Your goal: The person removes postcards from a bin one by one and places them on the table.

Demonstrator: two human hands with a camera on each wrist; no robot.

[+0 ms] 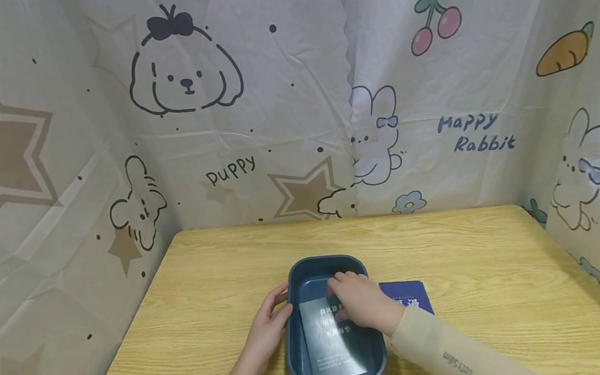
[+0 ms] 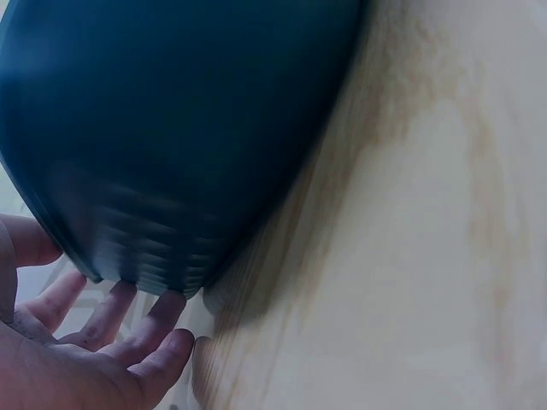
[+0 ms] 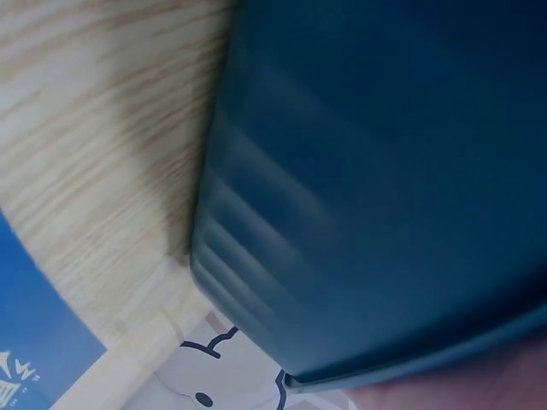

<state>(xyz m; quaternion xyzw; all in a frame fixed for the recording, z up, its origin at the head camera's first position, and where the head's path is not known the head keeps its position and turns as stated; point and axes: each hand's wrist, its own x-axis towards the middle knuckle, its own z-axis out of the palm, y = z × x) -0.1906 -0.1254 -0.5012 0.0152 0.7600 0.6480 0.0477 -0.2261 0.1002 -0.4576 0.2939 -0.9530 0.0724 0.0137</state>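
A dark blue-green rounded plastic basin [image 1: 380,356] stands on the table in front of me. Inside it lies a thin dark green booklet [image 1: 332,345] with white characters, slightly turned. My right hand [image 1: 360,298] reaches in over the basin's right rim, its curled fingers and thumb gripping the booklet at its upper right; part of the grip is hidden behind the hand. On the opposite side my left hand [image 1: 264,330] steadies the basin from outside. The left wrist view shows its fingers [image 2: 158,320] extended, with their tips against the ribbed outer wall.
Just right of the basin a blue booklet [image 1: 402,290] with white characters lies flat, partly covered by my right forearm. The wood-grain table [image 1: 221,266] reaches back to a printed cloth curtain [image 1: 293,110], which also hangs along both sides.
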